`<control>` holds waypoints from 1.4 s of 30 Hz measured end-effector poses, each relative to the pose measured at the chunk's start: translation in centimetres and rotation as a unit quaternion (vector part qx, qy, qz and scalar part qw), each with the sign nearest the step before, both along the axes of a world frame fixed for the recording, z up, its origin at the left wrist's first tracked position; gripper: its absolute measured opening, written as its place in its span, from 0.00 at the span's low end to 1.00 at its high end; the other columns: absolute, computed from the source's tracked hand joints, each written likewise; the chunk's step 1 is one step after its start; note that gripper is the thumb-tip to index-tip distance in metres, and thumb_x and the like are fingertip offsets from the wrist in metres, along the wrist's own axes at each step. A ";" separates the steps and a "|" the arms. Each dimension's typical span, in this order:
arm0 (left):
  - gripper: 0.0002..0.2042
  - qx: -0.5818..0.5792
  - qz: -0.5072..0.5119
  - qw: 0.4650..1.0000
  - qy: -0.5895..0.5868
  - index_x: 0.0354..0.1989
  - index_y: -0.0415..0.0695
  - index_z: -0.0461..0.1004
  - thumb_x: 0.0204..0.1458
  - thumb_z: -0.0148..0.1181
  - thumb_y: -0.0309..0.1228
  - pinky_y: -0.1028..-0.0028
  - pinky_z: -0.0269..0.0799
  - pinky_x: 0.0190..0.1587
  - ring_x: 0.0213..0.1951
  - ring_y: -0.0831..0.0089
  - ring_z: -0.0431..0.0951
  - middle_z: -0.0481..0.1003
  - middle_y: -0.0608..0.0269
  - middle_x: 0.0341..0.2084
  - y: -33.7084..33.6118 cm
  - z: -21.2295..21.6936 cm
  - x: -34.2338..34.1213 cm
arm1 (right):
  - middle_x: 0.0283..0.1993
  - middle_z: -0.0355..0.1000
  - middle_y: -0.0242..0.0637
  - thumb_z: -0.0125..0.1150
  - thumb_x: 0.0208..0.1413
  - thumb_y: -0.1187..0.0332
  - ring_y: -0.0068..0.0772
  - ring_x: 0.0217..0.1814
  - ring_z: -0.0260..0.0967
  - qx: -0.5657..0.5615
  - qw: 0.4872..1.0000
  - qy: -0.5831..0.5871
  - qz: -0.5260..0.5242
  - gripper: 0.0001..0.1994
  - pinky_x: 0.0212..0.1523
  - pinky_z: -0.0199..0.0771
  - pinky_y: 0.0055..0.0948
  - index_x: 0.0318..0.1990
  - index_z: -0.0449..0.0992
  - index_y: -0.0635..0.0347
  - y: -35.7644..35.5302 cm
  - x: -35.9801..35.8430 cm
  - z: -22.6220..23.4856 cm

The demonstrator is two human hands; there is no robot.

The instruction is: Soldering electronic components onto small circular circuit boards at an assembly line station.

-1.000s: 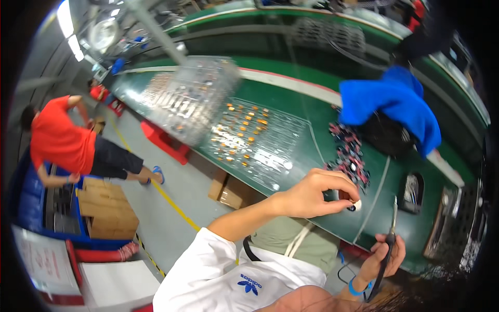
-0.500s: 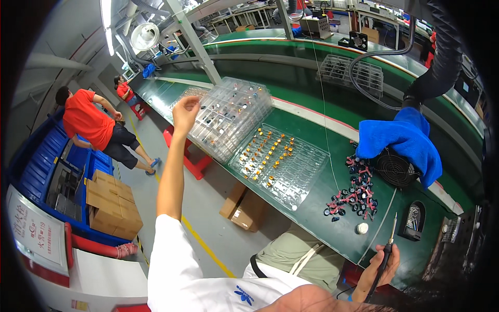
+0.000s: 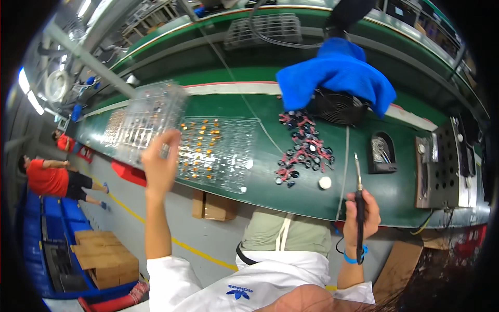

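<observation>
My right hand (image 3: 364,213) is wrapped round the black handle of a soldering iron (image 3: 359,208), its metal tip pointing up and away over the green bench. My left hand (image 3: 160,164) is raised at the near edge of a stack of clear plastic trays (image 3: 150,112). Motion smears its curled fingers, so I cannot tell whether they hold anything. Beside it lies a clear tray (image 3: 236,156) with rows of small orange-gold parts (image 3: 209,151) in its left half. Nearest to the iron are a pile of small dark round parts with pinkish-red wires (image 3: 306,145) and a small white round object (image 3: 325,182).
A black fan (image 3: 338,108) stands at the back under a blue cloth (image 3: 332,73). To the right are a black bin (image 3: 382,161) of small metal pieces and a metal box with holes (image 3: 442,171). Two people in red (image 3: 49,177) are at far left; cardboard boxes (image 3: 106,257) sit below.
The view has swung right, so the bench sits further left. My left hand has come down and back from above the tray stack toward its near edge. My right hand still grips the soldering iron.
</observation>
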State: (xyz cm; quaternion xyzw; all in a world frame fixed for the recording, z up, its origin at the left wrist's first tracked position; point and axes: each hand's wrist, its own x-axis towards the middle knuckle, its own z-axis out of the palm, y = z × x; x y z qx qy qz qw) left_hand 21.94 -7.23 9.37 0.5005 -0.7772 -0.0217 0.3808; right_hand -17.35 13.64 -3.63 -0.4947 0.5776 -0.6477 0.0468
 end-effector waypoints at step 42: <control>0.13 0.151 -0.355 0.893 0.232 0.43 0.33 0.80 0.49 0.69 0.09 0.72 0.79 0.48 0.45 0.68 0.82 0.80 0.51 0.46 7.6 -8.0 -21.9 | 0.40 0.84 0.48 0.54 0.71 0.75 0.24 0.21 0.70 0.001 0.995 0.076 0.066 0.14 0.25 0.73 0.24 0.61 0.68 0.63 -1.5 0.1 2.1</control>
